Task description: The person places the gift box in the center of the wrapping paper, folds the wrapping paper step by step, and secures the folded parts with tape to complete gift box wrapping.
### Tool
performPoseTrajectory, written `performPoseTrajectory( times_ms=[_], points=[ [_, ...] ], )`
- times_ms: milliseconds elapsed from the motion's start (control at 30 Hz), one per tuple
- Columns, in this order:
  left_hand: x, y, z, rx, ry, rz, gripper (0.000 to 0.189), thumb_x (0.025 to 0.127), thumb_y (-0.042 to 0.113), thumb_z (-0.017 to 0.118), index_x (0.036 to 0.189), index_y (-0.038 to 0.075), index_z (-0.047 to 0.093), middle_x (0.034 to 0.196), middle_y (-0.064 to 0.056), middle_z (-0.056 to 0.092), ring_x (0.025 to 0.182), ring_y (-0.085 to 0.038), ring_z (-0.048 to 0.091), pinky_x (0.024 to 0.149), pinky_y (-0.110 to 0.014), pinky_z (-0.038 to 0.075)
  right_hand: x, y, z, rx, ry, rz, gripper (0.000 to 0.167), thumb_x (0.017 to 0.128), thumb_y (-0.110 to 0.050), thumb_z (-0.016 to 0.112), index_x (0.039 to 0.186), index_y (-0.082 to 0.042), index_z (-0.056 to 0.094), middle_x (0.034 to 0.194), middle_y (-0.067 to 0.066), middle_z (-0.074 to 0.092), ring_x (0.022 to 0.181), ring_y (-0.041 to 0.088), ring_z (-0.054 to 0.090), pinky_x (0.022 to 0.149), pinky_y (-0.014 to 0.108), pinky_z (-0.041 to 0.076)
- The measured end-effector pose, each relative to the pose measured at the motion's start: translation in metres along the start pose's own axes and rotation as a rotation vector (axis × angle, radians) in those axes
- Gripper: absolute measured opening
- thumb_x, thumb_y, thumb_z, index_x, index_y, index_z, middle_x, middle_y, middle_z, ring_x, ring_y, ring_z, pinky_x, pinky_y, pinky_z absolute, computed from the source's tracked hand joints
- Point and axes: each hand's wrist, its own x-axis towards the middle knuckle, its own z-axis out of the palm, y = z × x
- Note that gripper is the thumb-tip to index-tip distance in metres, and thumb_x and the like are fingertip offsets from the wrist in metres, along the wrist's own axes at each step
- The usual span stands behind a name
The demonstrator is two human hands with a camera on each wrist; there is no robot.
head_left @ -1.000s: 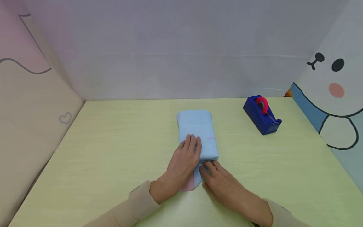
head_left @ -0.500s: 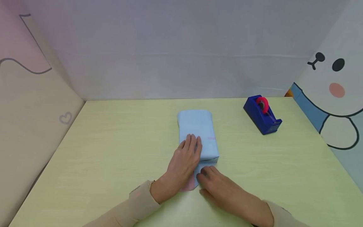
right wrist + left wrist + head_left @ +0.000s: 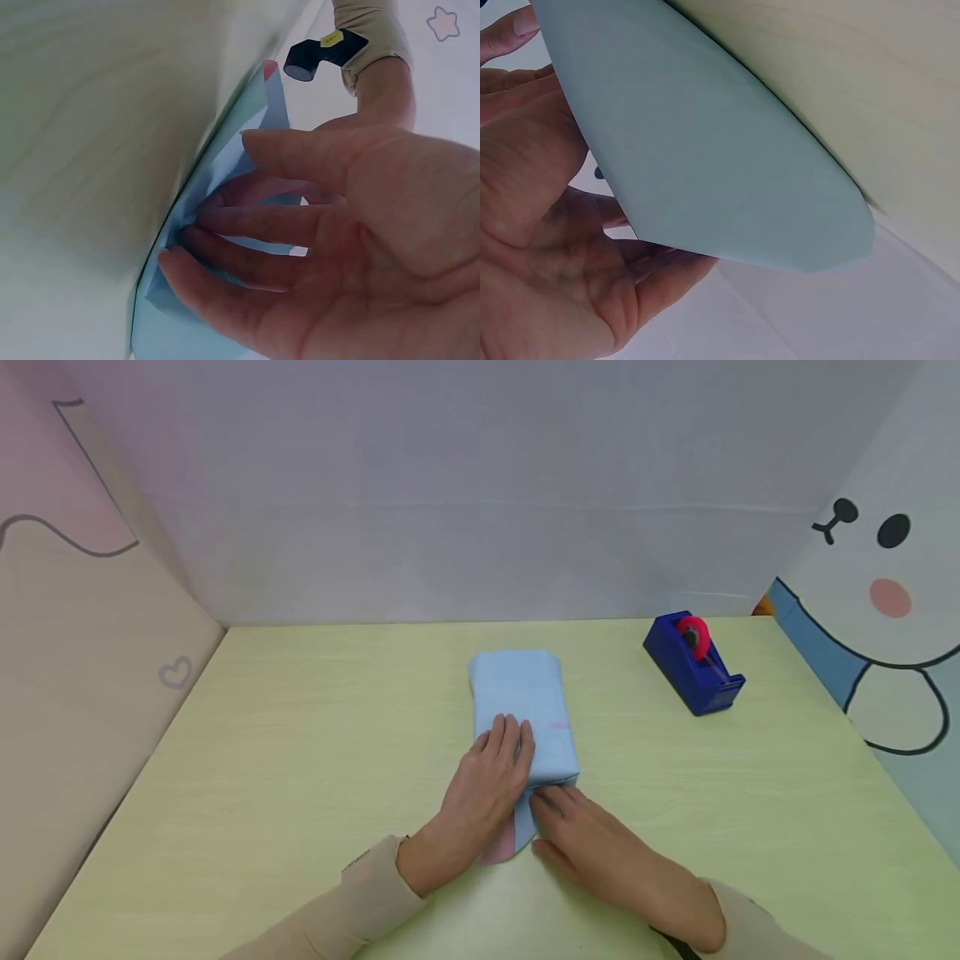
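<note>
Light-blue paper parcel [image 3: 525, 689] lies on the pale yellow-green tabletop [image 3: 300, 735], about midway between its left and right edges and just short of the far edge. The left hand [image 3: 487, 781] rests on the parcel's top, fingers straight and close together; the right hand [image 3: 592, 843], thumb spread away and fingers slightly bent, touches the fold at the parcel's near end. Toward the tabletop's far right corner stands a dark-blue tape dispenser [image 3: 678, 668]. A pink-and-blue flap [image 3: 504, 842] juts from the parcel's near end. The red tape roll [image 3: 702, 640] sits in the dispenser
</note>
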Motion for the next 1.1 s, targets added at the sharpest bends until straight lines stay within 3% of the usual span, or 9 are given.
performPoseTrajectory(
  times_ms=[333,467,633,800,933,1100],
  points=[
    [0.0,0.001,0.001,-0.018,0.022,-0.002,0.034,0.1,0.016,0.066,0.131,0.003,0.064,0.125,-0.017,0.064,0.118,-0.027,0.063,0.094,-0.027,0.053,0.0,0.003,-0.008,0.072,-0.023,0.039,0.045,0.092,-0.012,0.077,0.13,0.008,0.062,0.122,0.017,0.065,0.11,0.03,0.064,0.092,0.044,0.055],
    [-0.001,0.002,0.002,-0.012,0.022,-0.002,0.036,0.099,0.017,0.067,0.132,0.004,0.064,0.126,-0.016,0.064,0.118,-0.027,0.063,0.094,-0.026,0.053,0.0,0.005,-0.015,0.064,-0.026,0.072,0.042,0.09,-0.011,0.079,0.126,0.006,0.065,0.117,0.015,0.069,0.106,0.029,0.068,0.088,0.043,0.057],
    [-0.001,0.002,0.002,-0.009,0.018,0.002,0.037,0.098,0.017,0.068,0.132,0.004,0.063,0.126,-0.016,0.064,0.119,-0.027,0.062,0.094,-0.026,0.053,0.001,0.007,-0.024,0.015,0.068,0.104,0.035,0.082,-0.006,0.085,0.112,0.0,0.069,0.098,0.008,0.071,0.086,0.023,0.07,0.073,0.038,0.059],
    [0.0,0.001,0.001,0.009,0.01,0.006,0.038,0.098,0.017,0.067,0.133,0.003,0.062,0.127,-0.016,0.063,0.12,-0.026,0.062,0.094,-0.025,0.053,0.004,0.009,-0.029,-0.03,0.186,0.141,0.038,0.074,-0.003,0.091,0.101,-0.009,0.064,0.089,0.002,0.06,0.063,0.013,0.056,0.054,0.027,0.05],
    [-0.001,0.001,0.0,0.026,-0.009,0.01,0.039,0.099,0.018,0.067,0.134,0.004,0.062,0.128,-0.016,0.063,0.12,-0.026,0.061,0.094,-0.025,0.052,0.007,0.01,-0.031,-0.031,0.231,0.203,0.046,0.072,-0.001,0.092,0.104,-0.009,0.061,0.1,0.005,0.055,0.057,0.012,0.052,0.048,0.022,0.043],
    [-0.001,0.001,0.0,0.046,-0.016,0.011,0.038,0.1,0.02,0.066,0.134,0.005,0.062,0.128,-0.014,0.062,0.12,-0.026,0.061,0.095,-0.025,0.052,0.01,0.014,-0.029,-0.069,0.208,0.244,0.063,0.073,-0.005,0.093,0.127,-0.007,0.06,0.127,0.013,0.055,0.058,0.015,0.055,0.047,0.022,0.043]
  ],
)
